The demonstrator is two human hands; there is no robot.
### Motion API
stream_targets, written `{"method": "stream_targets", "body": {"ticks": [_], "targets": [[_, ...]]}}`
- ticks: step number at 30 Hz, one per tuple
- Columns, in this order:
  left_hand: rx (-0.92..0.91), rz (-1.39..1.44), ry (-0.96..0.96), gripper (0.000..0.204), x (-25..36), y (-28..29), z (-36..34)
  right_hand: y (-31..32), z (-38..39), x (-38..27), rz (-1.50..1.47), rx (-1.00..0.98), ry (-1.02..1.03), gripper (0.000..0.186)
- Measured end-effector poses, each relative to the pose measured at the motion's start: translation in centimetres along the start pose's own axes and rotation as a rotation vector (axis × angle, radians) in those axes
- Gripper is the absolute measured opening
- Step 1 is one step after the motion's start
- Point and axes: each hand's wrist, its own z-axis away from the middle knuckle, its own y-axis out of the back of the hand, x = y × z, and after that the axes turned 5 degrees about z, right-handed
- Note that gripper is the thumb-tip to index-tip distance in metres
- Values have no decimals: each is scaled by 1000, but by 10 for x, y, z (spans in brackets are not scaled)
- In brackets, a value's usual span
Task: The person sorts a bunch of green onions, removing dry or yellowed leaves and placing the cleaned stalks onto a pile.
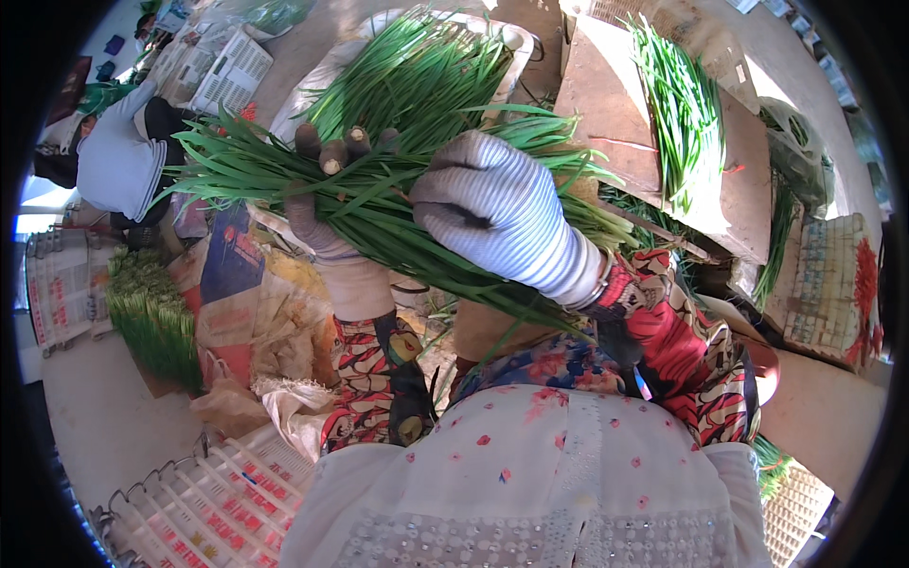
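Note:
A loose bundle of long flat green leaves, chives by their look, lies crosswise in front of me. My left hand, in a soiled glove, cradles it from beneath, fingers curled up around it with their tips showing above the leaves. My right hand, in a striped glove, is closed over the bundle right of centre; what its fingertips pinch is partly hidden. Behind my hands a pale tub holds more of these leaves.
A board at right carries another bundle. A person bends at upper left. An upright bunch stands at left. Crates sit lower left and at the right edge. Sacking lies beside my left arm.

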Motion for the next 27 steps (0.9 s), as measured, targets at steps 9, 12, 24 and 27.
{"method": "stream_targets", "body": {"ticks": [9, 12, 24, 27], "targets": [[256, -145, -65, 56, 5, 14, 9, 147, 40, -12, -1036, -132, -368, 13], [234, -189, -82, 50, 6, 15, 8, 242, 35, -12, -1187, -143, -314, 15], [177, 55, 140, 29, 23, 32, -4, 176, 173, 39, 413, -460, -381, 25], [169, 9, 193, 32, 37, 36, -3, 122, 133, 16, 528, -463, -31, 27]]}}
